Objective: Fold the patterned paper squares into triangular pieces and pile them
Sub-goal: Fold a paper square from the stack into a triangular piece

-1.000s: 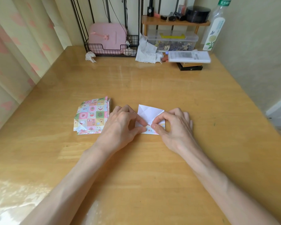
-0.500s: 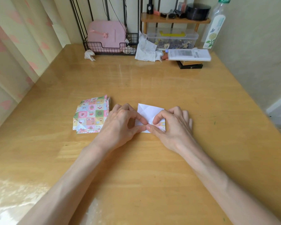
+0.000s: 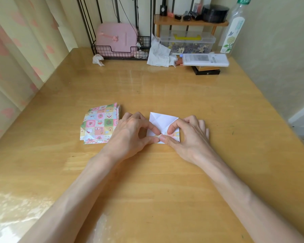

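Pinching paper square [image 3: 162,121]: left hand [image 3: 130,135], right hand [image 3: 191,137]

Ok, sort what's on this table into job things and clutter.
Job: paper square, pinched at its near edge by the left hand and right hand; patterned paper stack.
Clutter: crumpled tissue, wire basket, pink case, clear plastic box, bottle.

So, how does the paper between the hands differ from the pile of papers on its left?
The single paper shows mostly its white side, with creases; the pile shows its patterned side. The single paper is one piece; the pile has several layers. The left hand and right hand pinch its near edge; no fingers grip the pile. Both lie on the table.
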Available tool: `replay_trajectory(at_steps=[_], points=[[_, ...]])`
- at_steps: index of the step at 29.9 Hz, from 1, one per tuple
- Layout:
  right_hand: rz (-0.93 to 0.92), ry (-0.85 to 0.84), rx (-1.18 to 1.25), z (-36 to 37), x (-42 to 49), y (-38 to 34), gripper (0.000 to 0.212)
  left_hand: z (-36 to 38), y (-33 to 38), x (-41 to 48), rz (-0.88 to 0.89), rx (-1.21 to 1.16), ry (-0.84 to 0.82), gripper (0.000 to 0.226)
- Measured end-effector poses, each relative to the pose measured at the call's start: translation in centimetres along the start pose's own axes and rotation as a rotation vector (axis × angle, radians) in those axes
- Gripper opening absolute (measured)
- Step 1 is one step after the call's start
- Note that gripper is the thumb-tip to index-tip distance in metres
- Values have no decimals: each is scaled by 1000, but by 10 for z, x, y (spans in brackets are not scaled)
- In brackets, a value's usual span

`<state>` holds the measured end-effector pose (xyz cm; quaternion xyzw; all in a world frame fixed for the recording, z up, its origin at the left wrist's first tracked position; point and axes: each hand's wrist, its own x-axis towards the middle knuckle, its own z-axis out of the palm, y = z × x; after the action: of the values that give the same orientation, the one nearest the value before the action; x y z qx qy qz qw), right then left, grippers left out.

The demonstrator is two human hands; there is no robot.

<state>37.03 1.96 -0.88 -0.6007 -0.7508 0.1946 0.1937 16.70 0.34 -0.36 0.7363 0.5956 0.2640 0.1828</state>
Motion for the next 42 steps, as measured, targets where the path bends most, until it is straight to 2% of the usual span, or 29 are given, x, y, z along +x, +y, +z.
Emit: replay_trajectory(at_steps=[7,13,18,23,33,38,42], points=[[4,-42,37,-7,2,1,30,-1,2,-1,-12,-1,-9,23],[17,-46,47,-11,1,3,50,-2,3,0,-19,1,-17,22],[14,-83,92,-16,1,5,48,-1,2,0,-21,-7,-15,21],[36,-114,157,-20,2,7,56,-1,2,1,-27,-21,-20,20],[34,-136,167,-21,4,8,55,0,2,-2,-47,-24,-8,22],[30,-133,170,-21,5,9,56,10,10,-3,-76,47,115,32],[37,-147,179,-22,6,10,56,10,10,1,-95,84,78,31]])
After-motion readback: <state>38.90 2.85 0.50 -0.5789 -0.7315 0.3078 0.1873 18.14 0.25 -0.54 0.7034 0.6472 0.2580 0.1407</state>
